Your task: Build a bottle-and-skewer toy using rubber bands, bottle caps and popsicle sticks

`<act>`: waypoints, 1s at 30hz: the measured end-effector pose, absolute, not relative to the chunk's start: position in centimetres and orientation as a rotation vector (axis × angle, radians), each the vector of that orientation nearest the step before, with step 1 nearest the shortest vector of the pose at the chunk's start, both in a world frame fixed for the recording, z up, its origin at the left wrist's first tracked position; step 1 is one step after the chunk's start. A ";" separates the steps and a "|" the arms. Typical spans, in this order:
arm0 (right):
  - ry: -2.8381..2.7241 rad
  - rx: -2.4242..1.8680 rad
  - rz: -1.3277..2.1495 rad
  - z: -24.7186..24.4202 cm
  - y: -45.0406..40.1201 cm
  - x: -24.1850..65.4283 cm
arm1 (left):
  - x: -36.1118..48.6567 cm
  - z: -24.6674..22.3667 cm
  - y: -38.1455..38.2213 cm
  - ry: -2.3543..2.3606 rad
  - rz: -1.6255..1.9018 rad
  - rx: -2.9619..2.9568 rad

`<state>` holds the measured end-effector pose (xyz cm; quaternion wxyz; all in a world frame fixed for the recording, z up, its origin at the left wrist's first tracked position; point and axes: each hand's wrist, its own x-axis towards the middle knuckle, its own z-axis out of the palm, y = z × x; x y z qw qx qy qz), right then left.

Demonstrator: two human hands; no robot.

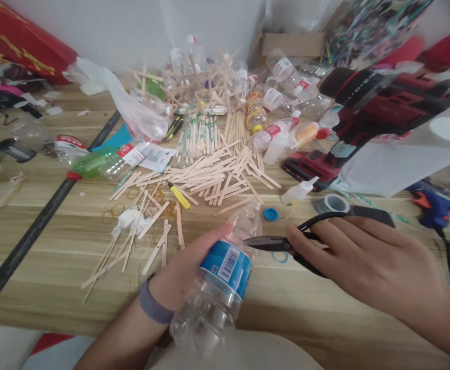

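Observation:
My left hand [190, 262] is wrapped round a clear plastic bottle [209, 313] with a blue label, tilted over the table's front edge. Black-handled scissors [267, 243] are gripped in my right hand [375, 257], their blades pointing left. The blade tips meet the bottle's side just above the label; whether they have gone through the plastic I cannot tell. Behind the bottle lie a blue bottle cap [271, 214] and a small blue ring [280, 257], both on the wooden table [286, 313].
Loose craft sticks [213, 177] cover the table's middle, with a yellow cutter [179, 196] beside them. A red-black power drill [348, 123] stands at right, near a tape roll [330, 204] and a blue glue gun [433, 203]. Several plastic bottles [279, 97] crowd the back.

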<state>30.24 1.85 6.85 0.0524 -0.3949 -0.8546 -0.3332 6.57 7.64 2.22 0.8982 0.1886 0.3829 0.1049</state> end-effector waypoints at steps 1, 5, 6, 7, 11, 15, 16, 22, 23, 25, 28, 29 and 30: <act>-2.603 -1.200 -1.016 6.9 1.9 30.4 | 6.6 2.3 7.6 0.799 0.249 0.344; -2.640 -1.171 -1.074 7.4 2.1 30.5 | 6.9 2.3 7.5 0.814 0.246 0.318; -2.655 -1.169 -1.102 7.6 2.2 30.4 | 7.0 2.2 7.5 0.832 0.246 0.316; -2.667 -1.168 -1.125 7.9 2.3 30.4 | 7.0 2.1 7.5 0.851 0.251 0.314; -2.683 -1.152 -1.161 8.8 2.5 30.1 | 7.0 1.9 7.7 0.862 0.239 0.265; -2.685 -1.140 -1.202 9.2 2.6 30.2 | 7.1 2.0 7.9 0.830 0.197 0.215; -2.679 -1.138 -1.221 9.2 2.6 30.3 | 7.1 2.0 7.9 0.825 0.194 0.207; -2.722 -1.069 -1.222 9.7 2.7 30.2 | 7.0 2.1 7.5 0.824 0.197 0.207; -2.727 -1.069 -1.219 9.7 2.7 30.1 | 7.0 2.1 7.5 0.822 0.198 0.201; -2.731 -1.073 -1.213 9.8 2.8 30.0 | 7.1 2.2 7.4 0.820 0.220 0.184; -2.722 -1.086 -1.228 9.6 2.9 29.9 | 7.4 2.4 7.3 0.855 0.258 0.157; -2.726 -1.092 -1.231 9.6 2.8 30.0 | 7.5 2.4 7.4 0.876 0.259 0.151; -2.727 -1.103 -1.237 9.5 2.8 30.0 | 7.6 2.5 7.4 0.900 0.259 0.149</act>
